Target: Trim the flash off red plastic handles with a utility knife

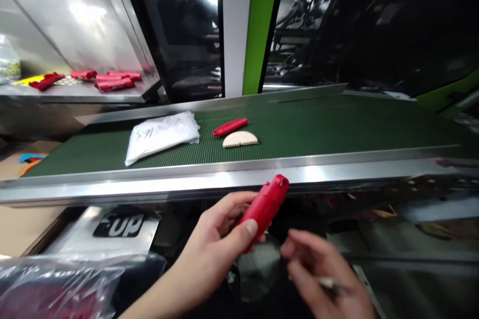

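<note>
Left hand [220, 239] pinches a red plastic part [266, 204] between thumb and fingers, holding it tilted, its upper end just below the near steel rail [224, 179] of the green conveyor belt [318, 124]. Right hand [322, 274], blurred, sits just right of the part, apart from it; a thin tool [329, 283] lies in its curled fingers. On the belt: a white bag [160, 135] at left, a second red piece [230, 126] and a beige half-disc [240, 139] beside it. Far left, more red pieces [112, 79] rest on a steel shelf [75, 90].
</note>
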Demonstrator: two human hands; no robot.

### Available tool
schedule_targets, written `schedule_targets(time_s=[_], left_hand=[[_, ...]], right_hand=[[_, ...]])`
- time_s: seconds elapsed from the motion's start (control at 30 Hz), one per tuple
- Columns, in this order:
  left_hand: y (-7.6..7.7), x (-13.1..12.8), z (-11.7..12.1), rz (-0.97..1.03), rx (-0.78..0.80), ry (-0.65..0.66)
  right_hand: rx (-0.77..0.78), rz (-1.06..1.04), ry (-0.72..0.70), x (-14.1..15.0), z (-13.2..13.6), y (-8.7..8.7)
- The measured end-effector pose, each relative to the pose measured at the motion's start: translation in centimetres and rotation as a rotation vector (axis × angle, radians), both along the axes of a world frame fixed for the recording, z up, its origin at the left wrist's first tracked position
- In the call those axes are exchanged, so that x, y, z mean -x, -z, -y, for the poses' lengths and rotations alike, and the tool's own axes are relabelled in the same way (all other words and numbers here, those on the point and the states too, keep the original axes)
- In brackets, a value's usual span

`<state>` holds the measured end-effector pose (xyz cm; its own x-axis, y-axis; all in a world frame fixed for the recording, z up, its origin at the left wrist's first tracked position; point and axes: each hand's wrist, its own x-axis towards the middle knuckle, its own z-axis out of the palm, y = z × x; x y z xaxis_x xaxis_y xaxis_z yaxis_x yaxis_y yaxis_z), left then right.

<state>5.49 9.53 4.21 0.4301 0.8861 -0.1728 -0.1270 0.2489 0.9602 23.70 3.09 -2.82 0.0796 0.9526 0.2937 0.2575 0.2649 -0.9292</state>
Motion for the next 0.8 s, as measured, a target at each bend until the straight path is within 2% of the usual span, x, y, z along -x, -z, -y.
schedule_targets(time_s=[0.1, 0.17, 0.27, 0.33, 0.47, 0.67, 0.8], left_hand=[[1.3, 2.2, 3.3, -0.135, 0.024, -0.002], [1.9, 3.4, 4.8, -0.229, 0.064, -0.001], [2.5, 4.9, 6.5, -0.298, 0.125, 0.011], [2.8, 5.5, 7.3, -0.313, 0.148, -0.022], [3.5, 5.5, 8.3, -0.328, 0.209, -0.161], [4.6, 4.8, 8.9, -0.228, 0.215, -0.509], [4.7, 4.5, 9.1, -0.109, 0.213, -0.599]], right_hand=[[0.072, -0.216, -0.046, -0.4, -1.3, -0.8], [0.107, -0.290, -0.125, -0.1, -1.7, -1.1], [0.155, -0.144, -0.274, 0.8, -1.6, -1.3], [0.162, -0.035, -0.304, 1.2, -1.4, -1.3], [0.172, -0.028, -0.308, 1.7, -1.0, -1.0], [0.213, -0.131, -0.261, 1.6, -1.0, -0.3], [0.242, -0.163, -0.212, 1.3, -0.9, 0.3]])
